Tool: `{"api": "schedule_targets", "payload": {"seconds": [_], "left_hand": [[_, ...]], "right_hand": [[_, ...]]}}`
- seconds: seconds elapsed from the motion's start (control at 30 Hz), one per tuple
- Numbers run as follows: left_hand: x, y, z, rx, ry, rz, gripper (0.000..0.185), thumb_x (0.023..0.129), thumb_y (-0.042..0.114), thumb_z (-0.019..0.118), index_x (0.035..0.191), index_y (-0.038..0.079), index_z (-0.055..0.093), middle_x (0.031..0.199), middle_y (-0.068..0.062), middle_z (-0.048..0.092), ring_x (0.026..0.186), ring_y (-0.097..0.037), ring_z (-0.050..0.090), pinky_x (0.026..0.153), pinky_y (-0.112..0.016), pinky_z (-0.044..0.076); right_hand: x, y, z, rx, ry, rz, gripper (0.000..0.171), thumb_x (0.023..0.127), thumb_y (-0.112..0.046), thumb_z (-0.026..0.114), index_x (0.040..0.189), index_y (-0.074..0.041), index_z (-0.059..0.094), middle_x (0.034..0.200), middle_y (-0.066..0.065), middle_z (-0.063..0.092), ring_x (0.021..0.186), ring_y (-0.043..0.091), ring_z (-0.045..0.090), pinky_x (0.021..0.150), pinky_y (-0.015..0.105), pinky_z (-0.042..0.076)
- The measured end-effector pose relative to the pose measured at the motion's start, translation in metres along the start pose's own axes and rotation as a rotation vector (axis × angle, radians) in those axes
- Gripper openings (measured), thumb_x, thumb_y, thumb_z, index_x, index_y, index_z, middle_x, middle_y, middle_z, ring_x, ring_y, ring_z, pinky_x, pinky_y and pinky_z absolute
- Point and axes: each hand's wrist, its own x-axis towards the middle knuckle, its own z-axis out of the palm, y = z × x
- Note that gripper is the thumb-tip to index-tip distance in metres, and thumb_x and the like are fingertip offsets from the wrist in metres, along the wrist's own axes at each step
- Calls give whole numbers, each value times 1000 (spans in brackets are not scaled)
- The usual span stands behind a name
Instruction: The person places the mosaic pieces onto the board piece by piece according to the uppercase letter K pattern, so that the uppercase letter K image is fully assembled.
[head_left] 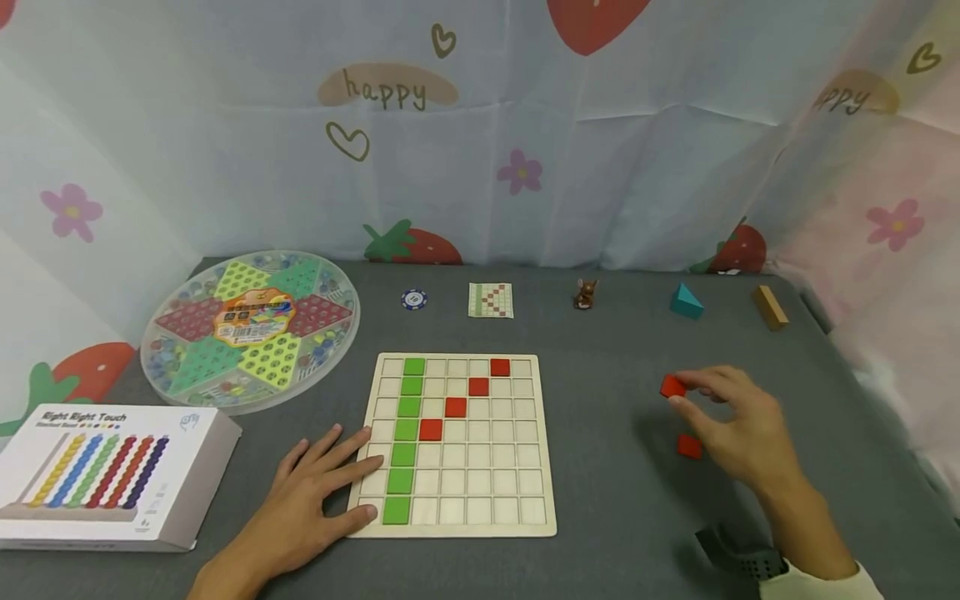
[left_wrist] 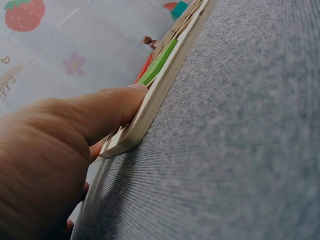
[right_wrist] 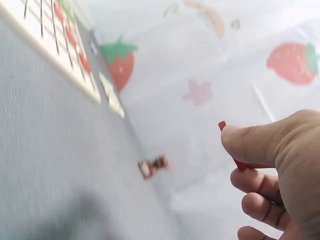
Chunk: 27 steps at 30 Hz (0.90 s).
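A wooden grid board (head_left: 480, 530) lies in the middle of the table. Green square tiles (head_left: 406, 429) fill one of its columns, and several red tiles (head_left: 455, 407) run diagonally up to the right. My left hand (head_left: 303, 492) rests with spread fingers on the board's left edge; in the left wrist view the thumb (left_wrist: 112, 110) lies on the rim near a corner. Above the table to the right, my right hand (head_left: 738, 429) pinches a red tile (head_left: 672, 386) between thumb and fingers. Another red tile (head_left: 689, 447) lies on the cloth below that hand.
Along the back lie a poker chip (head_left: 414, 299), a small pattern card (head_left: 491, 300), a mouse figurine (head_left: 585, 294), a teal triangular block (head_left: 686, 302) and a wooden block (head_left: 770, 307). At left are a round Chinese checkers set (head_left: 251, 329) and a white box (head_left: 112, 475).
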Motion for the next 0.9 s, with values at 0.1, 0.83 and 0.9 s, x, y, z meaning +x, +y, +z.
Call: {"api": "schedule_targets", "payload": {"seconds": [0.1, 0.83, 0.9], "left_hand": [[0, 0, 0, 4, 3, 4, 54, 86, 49, 68, 133, 23, 62, 150, -1, 39, 139, -37, 25, 104, -64, 9], [0, 2, 0, -7, 12, 5, 54, 86, 48, 68, 134, 23, 62, 150, -1, 39, 139, -37, 25, 104, -63, 9], [0, 2, 0, -9, 12, 8, 54, 87, 48, 69, 134, 23, 61, 150, -2, 39, 139, -37, 25, 104, -63, 9]], "right_hand": [[1, -14, 1, 43, -11, -18, 35, 72, 7, 81, 105, -3, 73, 98, 3, 65, 86, 13, 54, 77, 17, 41], [10, -90, 54, 327, -123, -160, 36, 75, 1, 81, 109, -7, 72, 100, -3, 63, 93, 18, 55, 75, 29, 47], [10, -95, 63, 339, -136, -172, 35, 76, 0, 81, 109, -7, 72, 101, -3, 63, 92, 18, 55, 74, 30, 48]]}}
